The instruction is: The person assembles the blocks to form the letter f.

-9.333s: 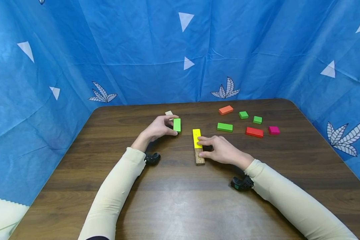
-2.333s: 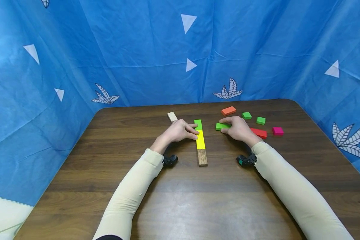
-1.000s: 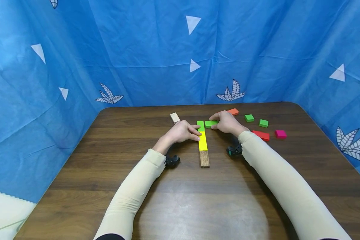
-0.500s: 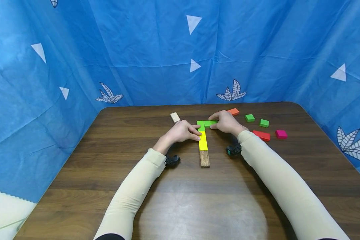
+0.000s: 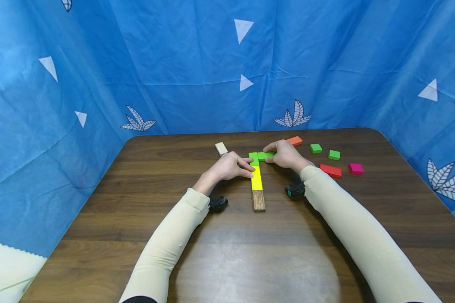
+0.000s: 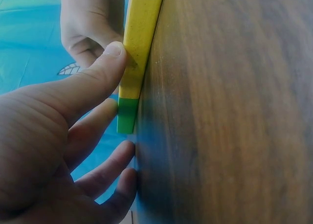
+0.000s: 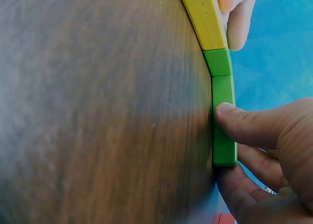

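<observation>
A brown wood-grain block [image 5: 258, 201], a yellow block [image 5: 256, 182] and a light green block [image 5: 253, 156] lie end to end in a line pointing away from me. A long green block [image 5: 263, 157] sits crosswise at the line's far end, butting against the light green one's right side. My left hand [image 5: 230, 166] rests at the line's left side, its thumb on the yellow block and index finger at the light green one. With thumb and fingers on opposite sides, my right hand [image 5: 287, 156] pinches the long green block, whose right end is hidden in the head view.
A cream block [image 5: 221, 148] lies behind my left hand. Right of my right hand are an orange block [image 5: 295, 141], two small green blocks [image 5: 316, 148], a red block [image 5: 330, 171] and a magenta block [image 5: 356, 169]. A blue curtain [image 5: 197, 63] hangs behind the table.
The left hand has set the light green block at the yellow block's far end. The right hand has left the yellow block, gripped the long green block and slid it left against the line.
</observation>
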Tool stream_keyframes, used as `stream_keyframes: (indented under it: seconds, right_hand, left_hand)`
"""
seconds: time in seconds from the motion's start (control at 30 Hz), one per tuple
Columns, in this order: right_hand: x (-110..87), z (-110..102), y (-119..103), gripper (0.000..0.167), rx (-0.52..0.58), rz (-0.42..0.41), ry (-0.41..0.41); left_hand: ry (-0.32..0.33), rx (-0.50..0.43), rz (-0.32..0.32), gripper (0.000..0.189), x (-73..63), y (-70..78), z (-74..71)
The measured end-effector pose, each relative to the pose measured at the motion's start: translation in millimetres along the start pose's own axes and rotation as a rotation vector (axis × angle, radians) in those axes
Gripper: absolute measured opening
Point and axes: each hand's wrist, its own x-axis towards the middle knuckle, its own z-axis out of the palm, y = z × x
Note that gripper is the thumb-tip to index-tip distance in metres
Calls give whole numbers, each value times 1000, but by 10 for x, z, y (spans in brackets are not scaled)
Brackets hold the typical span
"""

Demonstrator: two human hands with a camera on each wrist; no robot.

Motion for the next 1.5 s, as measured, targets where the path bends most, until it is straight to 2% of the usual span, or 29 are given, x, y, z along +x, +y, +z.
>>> stream_keyframes:
  seconds: [0.27,0.47,0.77,1.1,1.5]
  right_hand:
    - [-13,-2,-2,47,-45,-17,-8]
    - [-111,-31,-65,50,-35,-43,32]
    - [-233,55,-95,48,-45,-138,55]
    - [-254,152,-124,45,-116,-249,43]
    - [-246,171,-138,43,-163,-245,26]
  left_hand:
    - [0,-3,-1,23,-2,-1,5]
    - [2,1,4,22,-5,15,-4]
    - [-3,0,-1,22,-1,10,-17]
    - [-3,23,6,21,12,-6,-5]
    - [-12,22,2,20,21,-16,-2]
